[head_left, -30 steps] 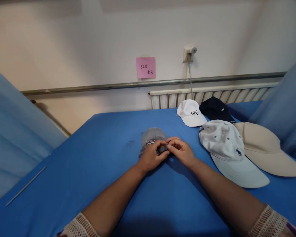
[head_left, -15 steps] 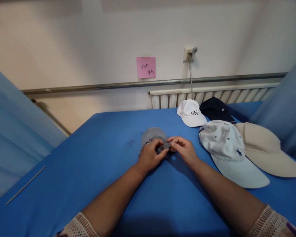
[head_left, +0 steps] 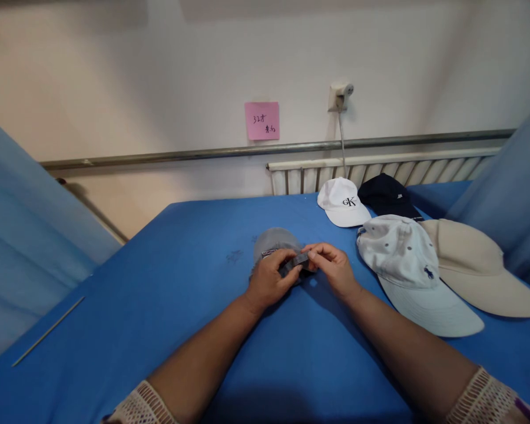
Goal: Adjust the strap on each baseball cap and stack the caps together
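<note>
Left hand (head_left: 269,277) and right hand (head_left: 335,269) grip strap (head_left: 299,259) of gray cap (head_left: 271,238)

A person in openwork cuffs (head_left: 146,401) reaches both arms over a blue-covered table (head_left: 159,294), where the gray cap lies under the hands, its pale rounded far edge showing beyond them and a small patch (head_left: 270,252) partly covered by the left hand. At the near side of the gray cap, the left hand closes thumb and fingers on the dark strap; at the gray cap's right edge, the right hand pinches the strap's end between thumb and forefinger. Whether the strap is fastened cannot be told, as fingers hide much of it.

Right of the gray cap and farther back sits a white cap (head_left: 338,197) with black letters, a navy cap (head_left: 385,197) just beside it. Well to the right of the gray cap, a pale cap (head_left: 400,253) bearing a small dark emblem partly hides a beige hat (head_left: 472,253). Far left of the gray cap and nearer the person, a thin stick (head_left: 48,331) lies aslant. On the wall (head_left: 181,82) behind the gray cap are a handwritten pink note (head_left: 262,121), a metal rail (head_left: 203,153) below it and, to the right, a socket (head_left: 333,97) whose cord (head_left: 341,138) drops toward a white radiator (head_left: 380,160). Blue curtains (head_left: 26,247) hang far left and far right of the gray cap
</note>
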Action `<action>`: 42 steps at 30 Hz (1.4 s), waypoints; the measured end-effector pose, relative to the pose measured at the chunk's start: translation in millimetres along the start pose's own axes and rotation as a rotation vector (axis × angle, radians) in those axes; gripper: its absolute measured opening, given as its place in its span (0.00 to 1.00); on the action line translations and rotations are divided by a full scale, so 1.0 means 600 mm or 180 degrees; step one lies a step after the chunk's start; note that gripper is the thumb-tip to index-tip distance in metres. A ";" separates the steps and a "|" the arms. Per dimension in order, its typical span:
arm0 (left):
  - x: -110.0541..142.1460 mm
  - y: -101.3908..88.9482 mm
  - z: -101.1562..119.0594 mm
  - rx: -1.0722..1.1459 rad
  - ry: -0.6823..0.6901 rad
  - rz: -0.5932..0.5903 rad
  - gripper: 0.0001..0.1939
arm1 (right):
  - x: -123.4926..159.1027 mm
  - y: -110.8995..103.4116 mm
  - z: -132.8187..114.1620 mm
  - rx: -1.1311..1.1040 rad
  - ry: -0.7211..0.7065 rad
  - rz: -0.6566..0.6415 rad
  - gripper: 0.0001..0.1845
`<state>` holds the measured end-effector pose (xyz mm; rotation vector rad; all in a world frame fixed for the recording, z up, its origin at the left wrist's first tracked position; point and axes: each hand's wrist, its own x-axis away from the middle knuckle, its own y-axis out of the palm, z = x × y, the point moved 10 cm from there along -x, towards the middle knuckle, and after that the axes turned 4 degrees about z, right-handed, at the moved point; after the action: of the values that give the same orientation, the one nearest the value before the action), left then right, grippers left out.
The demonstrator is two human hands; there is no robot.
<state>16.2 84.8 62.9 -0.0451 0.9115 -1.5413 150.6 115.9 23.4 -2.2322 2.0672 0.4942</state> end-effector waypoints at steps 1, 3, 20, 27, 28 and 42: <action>0.000 0.000 -0.003 0.0021 -0.0046 0.0003 0.09 | 0.000 -0.001 0.000 0.0003 -0.0007 0.0017 0.16; 0.000 0.001 -0.012 0.0139 -0.0178 0.0028 0.08 | 0.000 -0.001 0.000 -0.0008 -0.0010 0.0029 0.16; 0.008 0.029 -0.071 0.2578 -0.1608 0.0131 0.20 | 0.012 0.040 0.011 0.1176 -0.0356 -0.0679 0.15; 0.003 0.018 -0.068 0.2603 -0.1593 0.0193 0.19 | 0.004 0.029 -0.016 0.0990 -0.0731 -0.0457 0.13; 0.003 0.019 -0.067 0.2608 -0.1583 0.0171 0.19 | 0.006 0.028 -0.019 0.0984 -0.0764 -0.0428 0.13; -0.003 0.018 -0.057 0.2265 -0.1252 -0.0015 0.14 | 0.000 0.023 0.036 0.0345 0.0211 -0.0402 0.15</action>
<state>7.8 104.7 34.5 0.1559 0.0290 -1.7050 133.1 120.3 5.4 -2.3261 1.9161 0.2957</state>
